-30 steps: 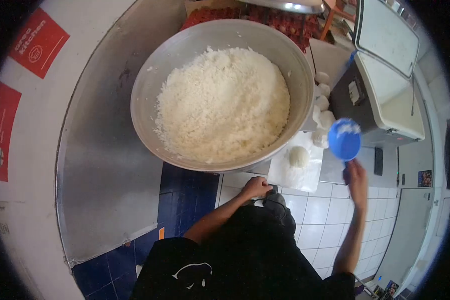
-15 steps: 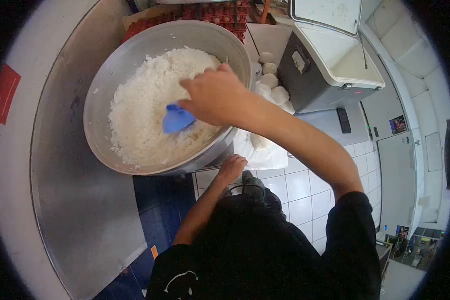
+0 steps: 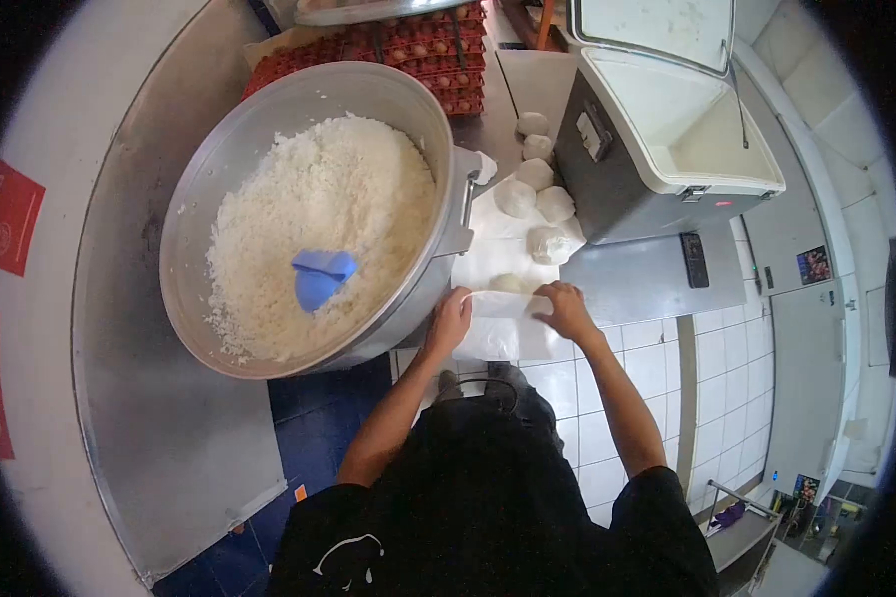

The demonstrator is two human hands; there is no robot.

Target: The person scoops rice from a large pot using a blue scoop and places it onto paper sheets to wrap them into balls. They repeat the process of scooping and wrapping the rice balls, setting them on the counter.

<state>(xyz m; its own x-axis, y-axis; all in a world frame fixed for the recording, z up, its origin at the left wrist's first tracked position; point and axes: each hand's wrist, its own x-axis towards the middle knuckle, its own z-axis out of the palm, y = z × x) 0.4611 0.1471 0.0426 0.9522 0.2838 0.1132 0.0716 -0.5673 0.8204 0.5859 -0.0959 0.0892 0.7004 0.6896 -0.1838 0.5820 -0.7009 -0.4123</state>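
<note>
Red signs [image 3: 10,219] stand on the white wall at the far left, with a sheet-metal surface [image 3: 184,398] between them and the large aluminium pot [image 3: 423,303]. Cooked white rice [image 3: 309,189] fills much of the pot, and a blue plastic scoop [image 3: 319,279] lies on it, toward the pot's near side. Behind the pot, stacked red egg trays [image 3: 418,50] hold brown eggs. A metal handle [image 3: 468,199] juts from the pot's right side. Just right of the pot's near wall, the person's left hand [image 3: 451,320] pinches one side of a thin white wrapping sheet [image 3: 498,340]. The sheet lies beside the pot, its near part lifted, and a rounded rice portion [image 3: 509,284] sits on it, partly hidden behind the raised edge. Farther back on the pot's right, wrapped white bundles [image 3: 534,174] form a loose cluster. The right hand [image 3: 567,313], apart from the left and farther from the pot, grips the sheet's other side. Beyond the bundles from the pot stands a grey cooler box [image 3: 617,189], lid open, and, farthest right of the pot on the counter, a black handheld device [image 3: 694,261].
</note>
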